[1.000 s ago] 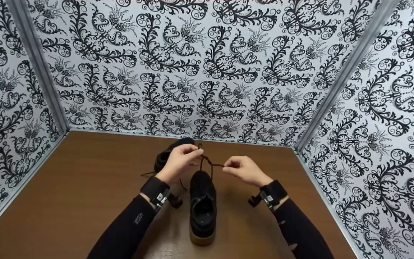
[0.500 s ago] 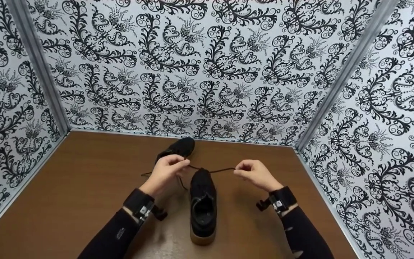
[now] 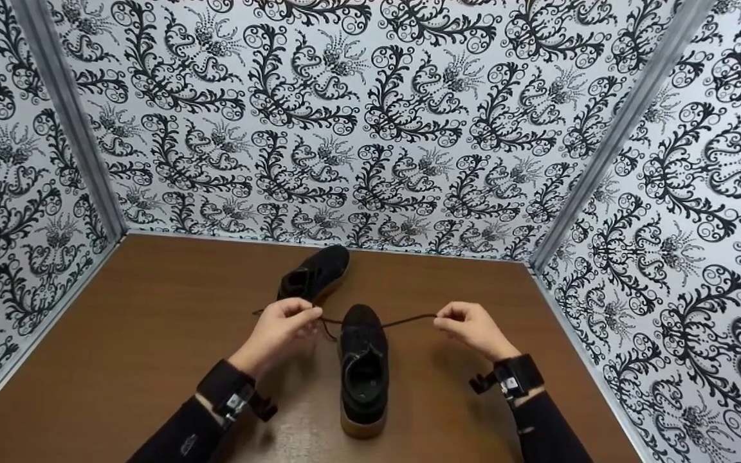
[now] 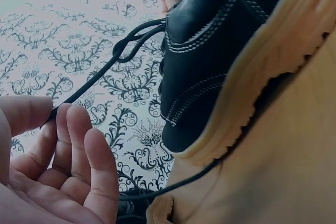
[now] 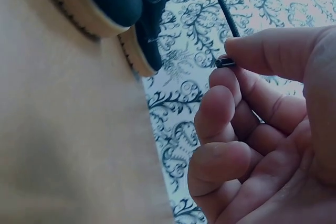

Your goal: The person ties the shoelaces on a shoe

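Note:
A black shoe (image 3: 361,347) with a tan sole stands on the brown table, its toe pointing away from me. My left hand (image 3: 280,329) is left of the toe and pinches one end of the shoe's dark lace (image 4: 94,80) between thumb and fingers. In the left wrist view the lace crosses over itself close to the shoe. To the right of the toe, my right hand (image 3: 473,329) pinches the other lace end, whose tip pokes out between thumb and forefinger (image 5: 262,51) in the right wrist view. Both lace ends stretch outward over the shoe's front.
A second black shoe (image 3: 322,270) lies behind and to the left, close to the back wall, partly covered by my left hand. Its loose lace (image 3: 329,331) trails on the table (image 3: 152,321). Patterned panels (image 3: 345,128) enclose the table at the back and sides.
Both hands have moved apart and back toward me. The lace, raised beyond the toe in loose loops a second ago, now runs out to both sides, its crossing drawn down toward the shoe.

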Demonstrator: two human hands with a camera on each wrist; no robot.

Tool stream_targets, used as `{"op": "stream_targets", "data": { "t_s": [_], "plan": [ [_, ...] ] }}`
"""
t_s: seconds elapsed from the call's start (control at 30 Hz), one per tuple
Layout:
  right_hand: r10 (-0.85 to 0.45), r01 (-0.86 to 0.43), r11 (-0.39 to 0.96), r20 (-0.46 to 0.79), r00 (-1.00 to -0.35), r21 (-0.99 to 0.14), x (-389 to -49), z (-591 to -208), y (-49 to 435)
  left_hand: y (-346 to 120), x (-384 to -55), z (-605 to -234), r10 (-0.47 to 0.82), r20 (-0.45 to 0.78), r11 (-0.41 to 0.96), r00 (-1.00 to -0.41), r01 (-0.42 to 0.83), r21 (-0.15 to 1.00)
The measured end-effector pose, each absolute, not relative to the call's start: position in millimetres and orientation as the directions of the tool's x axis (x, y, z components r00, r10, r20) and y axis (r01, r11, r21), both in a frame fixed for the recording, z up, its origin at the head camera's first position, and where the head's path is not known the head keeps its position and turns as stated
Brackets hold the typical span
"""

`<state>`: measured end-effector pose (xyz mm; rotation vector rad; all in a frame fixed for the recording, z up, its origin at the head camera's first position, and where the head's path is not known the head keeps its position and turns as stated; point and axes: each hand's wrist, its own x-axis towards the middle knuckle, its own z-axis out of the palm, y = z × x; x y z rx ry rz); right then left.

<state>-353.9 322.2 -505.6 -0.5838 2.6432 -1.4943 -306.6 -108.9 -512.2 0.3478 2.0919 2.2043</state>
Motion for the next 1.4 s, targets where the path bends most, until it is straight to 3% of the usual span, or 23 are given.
{"op": "stream_targets", "data": {
  "t_s": [0.27, 0.63, 0.8, 1.0, 1.17, 1.27, 1.4],
  "plan": [
    [-0.304, -0.279, 0.509, 0.133, -0.943, -0.815, -349, -520, 339, -122, -298, -524, 0.267, 0.125, -0.061, -0.956, 0.113, 0.992],
    [-0.338, -0.272, 0.564, 0.083, -0.937, -0.779, -347, -530, 351, -138, -295, -534, 0.344, 0.029, -0.055, -0.939, 0.011, 0.998],
    [-0.360, -0.236, 0.557, 0.024, -0.933, -0.796, -348, -536, 348, -143, -293, -538, 0.365, -0.048, 0.056, -0.930, -0.030, 0.998],
    [-0.417, -0.249, 0.579, -0.019, -0.909, -0.777, -344, -535, 331, -144, -292, -537, 0.428, -0.171, 0.304, -0.888, -0.036, 0.952],
    [-0.450, -0.345, 0.580, 0.063, -0.891, -0.738, -334, -530, 302, -128, -293, -534, 0.423, -0.017, 0.309, -0.906, 0.126, 0.943],
    [-0.498, -0.452, 0.545, 0.162, -0.852, -0.706, -331, -529, 282, -114, -294, -534, 0.420, 0.100, 0.289, -0.902, 0.237, 0.928],
    [-0.540, -0.538, 0.462, 0.257, -0.801, -0.705, -327, -529, 261, -99, -294, -541, 0.440, 0.167, 0.289, -0.882, 0.316, 0.904]
  ]
}}
